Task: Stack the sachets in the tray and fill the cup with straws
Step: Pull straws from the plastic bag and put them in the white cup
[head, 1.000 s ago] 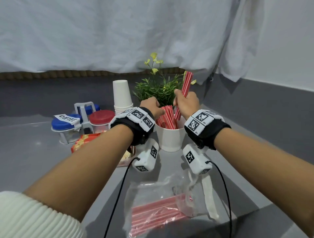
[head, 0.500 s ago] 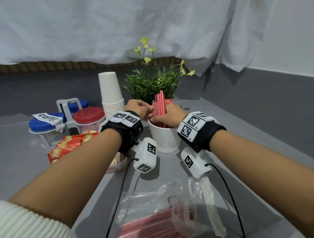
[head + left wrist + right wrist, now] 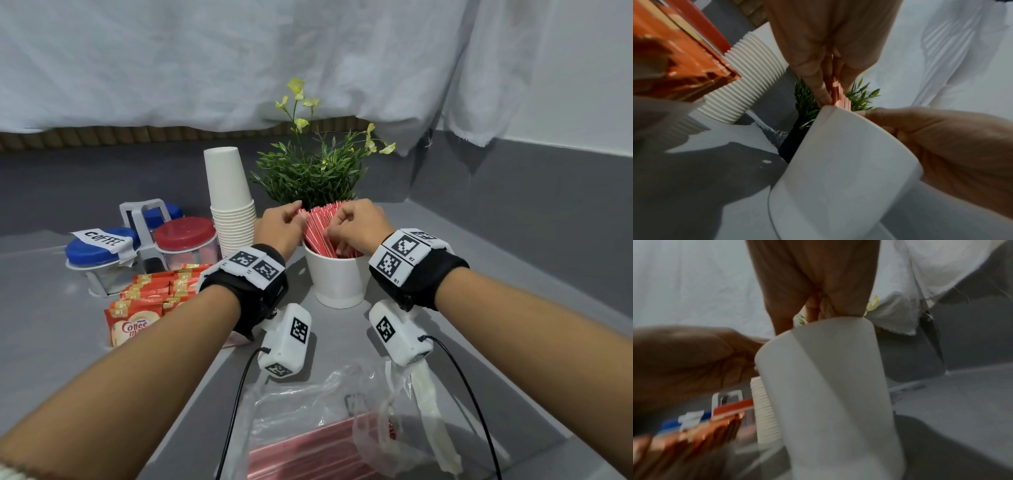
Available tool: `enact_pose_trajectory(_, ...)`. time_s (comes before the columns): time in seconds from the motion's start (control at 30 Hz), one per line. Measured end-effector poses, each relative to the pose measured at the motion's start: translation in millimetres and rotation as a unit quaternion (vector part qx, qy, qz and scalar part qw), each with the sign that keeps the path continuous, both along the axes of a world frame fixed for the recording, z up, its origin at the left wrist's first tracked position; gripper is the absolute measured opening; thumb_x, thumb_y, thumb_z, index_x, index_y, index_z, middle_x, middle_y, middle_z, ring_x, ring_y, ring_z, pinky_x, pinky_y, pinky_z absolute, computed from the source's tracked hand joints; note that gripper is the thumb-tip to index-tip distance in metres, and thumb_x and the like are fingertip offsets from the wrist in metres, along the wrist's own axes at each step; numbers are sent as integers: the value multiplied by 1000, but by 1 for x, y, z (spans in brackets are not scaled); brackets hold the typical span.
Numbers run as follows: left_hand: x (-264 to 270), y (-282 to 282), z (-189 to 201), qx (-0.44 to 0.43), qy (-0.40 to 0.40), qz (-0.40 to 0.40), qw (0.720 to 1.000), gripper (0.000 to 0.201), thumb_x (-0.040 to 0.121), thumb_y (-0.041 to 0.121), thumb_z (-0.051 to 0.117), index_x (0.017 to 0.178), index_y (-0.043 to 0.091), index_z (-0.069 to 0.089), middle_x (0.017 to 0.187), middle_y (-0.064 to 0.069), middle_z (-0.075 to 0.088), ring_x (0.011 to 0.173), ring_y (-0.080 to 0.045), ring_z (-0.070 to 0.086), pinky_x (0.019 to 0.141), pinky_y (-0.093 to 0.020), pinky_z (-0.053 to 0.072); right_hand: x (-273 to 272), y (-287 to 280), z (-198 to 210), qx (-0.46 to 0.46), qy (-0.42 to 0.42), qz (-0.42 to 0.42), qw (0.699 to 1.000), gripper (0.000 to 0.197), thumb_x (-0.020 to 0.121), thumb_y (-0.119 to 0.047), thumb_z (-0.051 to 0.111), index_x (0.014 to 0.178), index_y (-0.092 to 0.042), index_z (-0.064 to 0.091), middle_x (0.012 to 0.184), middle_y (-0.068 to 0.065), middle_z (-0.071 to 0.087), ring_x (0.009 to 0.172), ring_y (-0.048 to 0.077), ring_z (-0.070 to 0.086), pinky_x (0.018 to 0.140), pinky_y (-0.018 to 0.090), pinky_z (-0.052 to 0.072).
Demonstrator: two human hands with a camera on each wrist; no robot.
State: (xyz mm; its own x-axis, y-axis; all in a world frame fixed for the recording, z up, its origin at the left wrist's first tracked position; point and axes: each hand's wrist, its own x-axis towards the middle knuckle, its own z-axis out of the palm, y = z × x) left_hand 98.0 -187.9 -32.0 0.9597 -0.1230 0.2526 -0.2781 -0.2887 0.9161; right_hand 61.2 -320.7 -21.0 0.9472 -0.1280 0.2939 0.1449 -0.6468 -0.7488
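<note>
Head view first: your left hand and right hand meet over the white cup, fingers curled onto the tops of the red-and-white straws that stand packed in it. The cup sits mid-worktop, hemmed by the stack of paper cups on its left and the potted plant just behind; bare grey worktop opens to its right. Red creamer sachets lie heaped left of your left wrist, in front of the lidded jars; the tray under them is hidden. Near you, a clear plastic bag holds more red straws.

Left wrist view: your left fingers pinch a thin bunch of straws right above the cup's rim, something the head view only hints at. Your right hand sits close against the cup's far side.

Right wrist view: blurred. Your right fingers bunch together just over the rim; no straw shows between them here, so you cannot tell from this angle what they hold.
</note>
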Motion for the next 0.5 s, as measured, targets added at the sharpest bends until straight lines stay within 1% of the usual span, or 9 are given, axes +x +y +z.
enact_pose_trajectory(0.07, 6, -1, -5, 41, -17, -1, 999, 41, 91, 12, 52, 132, 8, 50, 127, -15, 60, 114, -28, 60, 102, -43, 46, -1, 3, 1, -106, 53, 14, 993, 20, 77, -17, 72, 66, -4, 60, 69, 11, 62, 73, 19, 56, 75, 31, 52)
enact_pose_trajectory(0.1, 8, -2, -6, 62, -29, 3, 998, 41, 91, 12, 52, 132, 9, 50, 126, -14, 61, 114, -30, 59, 102, -44, 45, -1, 5, 1, -152, 78, 14, 985, 27, 77, -19, 71, 60, -7, 54, 71, 11, 59, 83, 20, 51, 84, 37, 48)
enact_pose_trajectory(0.13, 9, -2, -6, 82, -40, 7, 996, 41, 91, 14, 51, 131, 11, 51, 123, -13, 63, 113, -33, 59, 102, -45, 45, -2, 9, 2, -183, 92, 9, 979, 35, 79, -20, 68, 55, -11, 45, 68, 11, 53, 87, 20, 46, 87, 37, 45)
enact_pose_trajectory(0.17, 10, -3, -5, 98, -48, 12, 994, 40, 91, 16, 51, 131, 14, 52, 121, -12, 65, 113, -36, 58, 102, -46, 45, -3, 12, 3, -194, 94, -1, 977, 40, 81, -20, 65, 52, -13, 38, 65, 10, 48, 86, 21, 45, 85, 37, 43)
enact_pose_trajectory(0.23, 10, -5, -2, 112, -56, 11, 992, 42, 89, 21, 48, 130, 18, 53, 118, -11, 66, 113, -42, 55, 102, -48, 43, -4, 17, 4, -185, 94, -13, 978, 43, 82, -19, 62, 51, -15, 32, 67, 13, 44, 81, 24, 47, 80, 36, 44)
enact_pose_trajectory(0.3, 8, -5, 2, 104, -64, 13, 992, 43, 87, 24, 45, 129, 20, 55, 116, -13, 67, 112, -44, 55, 101, -49, 43, -1, 20, 3, -167, 88, -22, 982, 41, 83, -17, 61, 52, -15, 33, 65, 11, 43, 77, 25, 47, 81, 35, 44)
enact_pose_trajectory(0.37, 5, -5, 6, 103, -75, 20, 992, 38, 91, 18, 44, 126, 20, 58, 114, -15, 68, 111, -43, 56, 101, -49, 44, 0, 20, 3, -153, 81, -39, 984, 41, 84, -16, 61, 53, -14, 35, 63, 7, 43, 74, 23, 44, 75, 31, 39)
enact_pose_trajectory(0.43, 2, -5, 7, 118, -86, 20, 989, 35, 93, 14, 43, 123, 20, 61, 113, -14, 68, 110, -42, 56, 101, -47, 44, 0, 18, 3, -145, 79, -40, 985, 39, 81, -17, 66, 52, -9, 42, 60, 7, 46, 68, 20, 43, 75, 30, 39)
enact_pose_trajectory(0.5, -3, -3, 6, 148, -91, 9, 985, 33, 94, 11, 43, 121, 17, 63, 120, -12, 65, 116, -38, 52, 106, -43, 39, -1, 15, 5, -114, 80, -21, 990, 31, 75, -21, 74, 65, 6, 61, 72, 16, 63, 78, 23, 52, 79, 37, 49)
